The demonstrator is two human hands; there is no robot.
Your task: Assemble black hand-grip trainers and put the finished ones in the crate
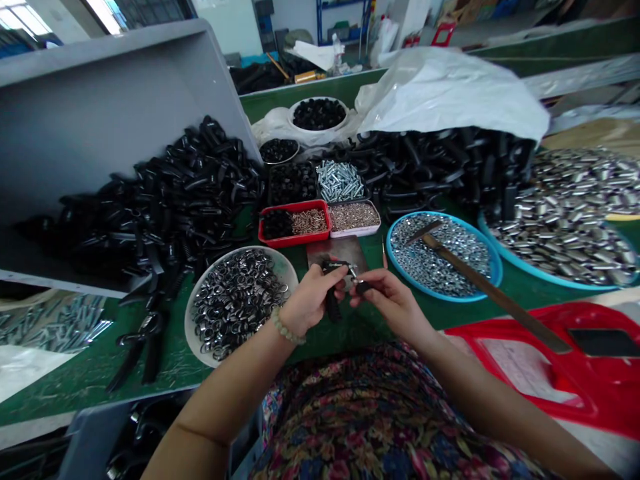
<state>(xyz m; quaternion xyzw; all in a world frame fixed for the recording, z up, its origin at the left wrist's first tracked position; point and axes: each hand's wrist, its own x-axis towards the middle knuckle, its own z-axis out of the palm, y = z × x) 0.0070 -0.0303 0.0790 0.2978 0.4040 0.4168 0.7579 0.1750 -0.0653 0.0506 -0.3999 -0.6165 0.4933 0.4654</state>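
Careful here: your left hand (307, 300) is clenched around a black plastic lever handle (331, 303), while your right hand (393, 303) pinches a small dark part (363, 287) in its fingertips. A tiny bright metal piece (353, 272) shows between them, too small to tell how it sits against the handle. Both hands hover over a flat metal plate (335, 253), near the front edge of the green worktop (75, 383).

A light pinch is your weakest point, because the small dark part could slip and vanish among the rings in the white bowl (197, 313) by your left wrist, or among the washers in the blue tray (400, 230) on your right. Your bead bracelet (285, 327) sits close to that bowl's rim and could snag it. A careless right elbow could catch the long wooden strip (493, 287) lying across the blue tray and jutting past its rim, spilling washers. The small pin (384, 253) standing beside that tray could jab a knuckle.

Further back, a heap of black handles (150, 200) slumps out of a grey bin (100, 113) towards the worktop's left side, and could slide onto the red tray (295, 205) of small parts. A white plastic sheet (450, 90) drapes over the far edge, with blue shelving (345, 20) and a bright window (25, 20) beyond
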